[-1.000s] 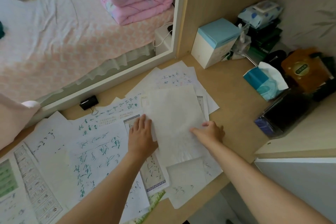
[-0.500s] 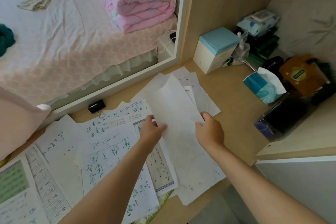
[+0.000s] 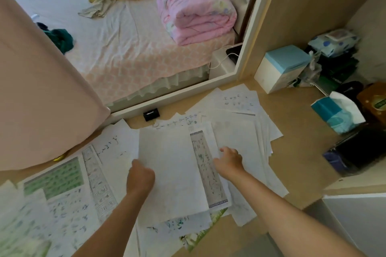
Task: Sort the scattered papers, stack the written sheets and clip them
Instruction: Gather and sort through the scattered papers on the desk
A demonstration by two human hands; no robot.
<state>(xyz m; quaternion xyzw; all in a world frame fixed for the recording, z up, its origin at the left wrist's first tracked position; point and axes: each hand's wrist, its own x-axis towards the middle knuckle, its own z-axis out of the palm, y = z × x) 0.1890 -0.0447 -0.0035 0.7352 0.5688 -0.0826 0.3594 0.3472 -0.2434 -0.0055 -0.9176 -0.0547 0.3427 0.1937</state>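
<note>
Because the thin white paper sheet (image 3: pixel 173 171) lying atop scattered written papers (image 3: pixel 69 210) on the wooden counter (image 3: pixel 292 152) is light and floppy, the left hand (image 3: pixel 140 177) pinches its left edge with curled fingers, while the right hand (image 3: pixel 228 160) rests relaxed fingers on papers beside it.

The pale wooden surface (image 3: pixel 296 158) carried scattered white paper sheets (image 3: pixel 240 102). A black binder clip (image 3: pixel 151 114) lay near its back edge.

A pale wooden desk (image 3: pixel 292 162) abuts a wood panel (image 3: pixel 302 6), and beyond a white frame (image 3: pixel 188 90) stands a bed (image 3: pixel 125 48).
</note>
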